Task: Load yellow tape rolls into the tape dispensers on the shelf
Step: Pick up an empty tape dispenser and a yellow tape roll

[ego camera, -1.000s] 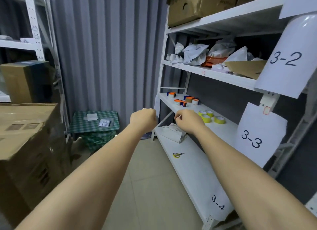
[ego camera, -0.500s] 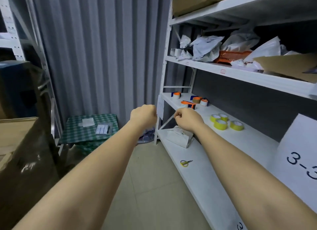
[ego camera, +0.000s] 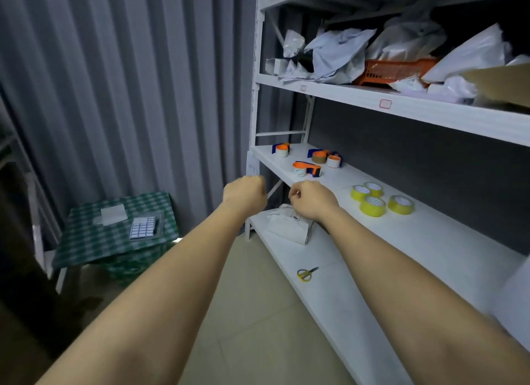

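Both arms are stretched out toward the white shelf (ego camera: 430, 241), and both hands are balled up. The left hand (ego camera: 243, 195) is a closed fist holding nothing, hanging in the air just off the shelf's front corner. The right hand (ego camera: 311, 199) is curled tight too, with nothing visible in it, level with the shelf's front edge and above a white crumpled package (ego camera: 289, 227) on the tier below.

Now the yellow tape rolls (ego camera: 381, 202): four of them, bright glossy yellow with pale cores, all lying flat, holes facing up, so each roll's axis stands vertical. They sit clustered, two nearer the back wall, two nearer the front, just to the right of the right hand and apart from it.

Farther along toward the shelf's end, the tape dispensers (ego camera: 311, 159): four orange-and-blue units. The nearest one (ego camera: 307, 168) lies with its long axis running left to right along the shelf, white roll at the left, blue end at the right. One (ego camera: 281, 150) sits alone near the upright post; two more (ego camera: 325, 157) stand close together behind the nearest, one carrying brown tape.

On the lowest tier, yellow-handled scissors (ego camera: 306, 273), blades pointing right.
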